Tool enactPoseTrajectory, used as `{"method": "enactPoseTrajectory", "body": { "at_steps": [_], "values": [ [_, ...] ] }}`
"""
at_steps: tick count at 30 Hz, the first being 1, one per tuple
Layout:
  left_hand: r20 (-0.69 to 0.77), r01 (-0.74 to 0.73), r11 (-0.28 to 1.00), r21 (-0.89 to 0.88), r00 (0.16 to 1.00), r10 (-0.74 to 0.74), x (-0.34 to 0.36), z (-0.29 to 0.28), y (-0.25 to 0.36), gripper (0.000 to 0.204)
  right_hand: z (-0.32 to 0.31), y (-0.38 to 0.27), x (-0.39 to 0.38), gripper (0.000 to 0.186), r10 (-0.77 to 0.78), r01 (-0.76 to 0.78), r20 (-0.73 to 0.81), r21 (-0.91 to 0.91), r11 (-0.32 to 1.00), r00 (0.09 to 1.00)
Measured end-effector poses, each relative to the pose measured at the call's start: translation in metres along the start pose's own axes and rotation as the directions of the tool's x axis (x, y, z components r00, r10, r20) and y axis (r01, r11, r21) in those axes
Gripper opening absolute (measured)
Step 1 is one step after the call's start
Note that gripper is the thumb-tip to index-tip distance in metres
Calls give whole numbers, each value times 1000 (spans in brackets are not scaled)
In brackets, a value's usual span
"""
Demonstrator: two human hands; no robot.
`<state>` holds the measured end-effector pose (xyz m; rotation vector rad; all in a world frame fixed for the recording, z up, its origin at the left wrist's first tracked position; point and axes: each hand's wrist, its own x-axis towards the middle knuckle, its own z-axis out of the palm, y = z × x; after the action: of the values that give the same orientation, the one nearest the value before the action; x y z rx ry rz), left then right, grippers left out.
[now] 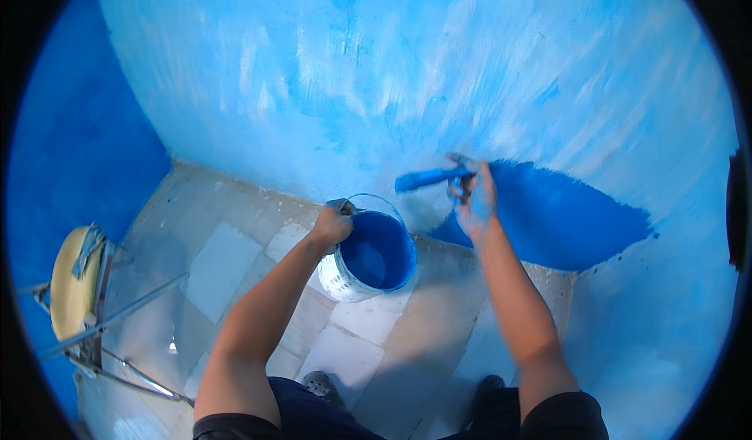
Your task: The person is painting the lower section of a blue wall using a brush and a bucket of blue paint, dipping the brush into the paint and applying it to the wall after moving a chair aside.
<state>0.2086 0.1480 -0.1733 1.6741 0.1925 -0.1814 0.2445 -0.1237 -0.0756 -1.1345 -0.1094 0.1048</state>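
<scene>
My left hand (pixel 334 223) grips the rim of a white, paint-spattered bucket (pixel 338 280), tilted so that the dark blue paint (pixel 377 250) inside shows. The bucket's thin wire handle arches over its far side. My right hand (pixel 478 197), smeared with blue, is closed round a paintbrush (pixel 429 178). A blue-covered end of the brush points left, near the pale blue wall (pixel 313 95). Beyond my right wrist, a fresh dark blue patch (pixel 556 217) covers the wall's lower part. Whether the bristles touch the wall, I cannot tell.
A folding metal stool (pixel 74 283) with a yellowish seat and a rag (pixel 88 250) on it stands at the left. Behind it rises a dark blue side wall (pixel 86 119). The tiled floor (pixel 345 362) meets the walls; my shoes (pixel 323 385) rest on it.
</scene>
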Motion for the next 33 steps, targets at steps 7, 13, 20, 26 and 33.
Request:
{"method": "enactPoseTrajectory", "body": {
  "at_steps": [7,13,20,26,33],
  "values": [
    [105,114,985,-128,989,-100,20,-22,-46,23,67,28,-27,46,-142,277,-380,330,902,914],
    [68,83,996,-15,994,-81,22,-24,-58,26,42,73,-50,34,-317,341,-510,-50,939,799],
    [-16,109,994,-26,994,-109,10,-37,-63,27,38,87,-35,22,-829,546,-282,-644,536,482],
    [-63,80,997,-9,995,-80,0,-33,-70,26,-4,144,-27,19,-863,404,-56,-867,292,503],
    [-108,60,998,4,992,-59,-1,-34,-84,25,12,137,-29,18,-646,420,-432,-510,751,630]
  ]
}}
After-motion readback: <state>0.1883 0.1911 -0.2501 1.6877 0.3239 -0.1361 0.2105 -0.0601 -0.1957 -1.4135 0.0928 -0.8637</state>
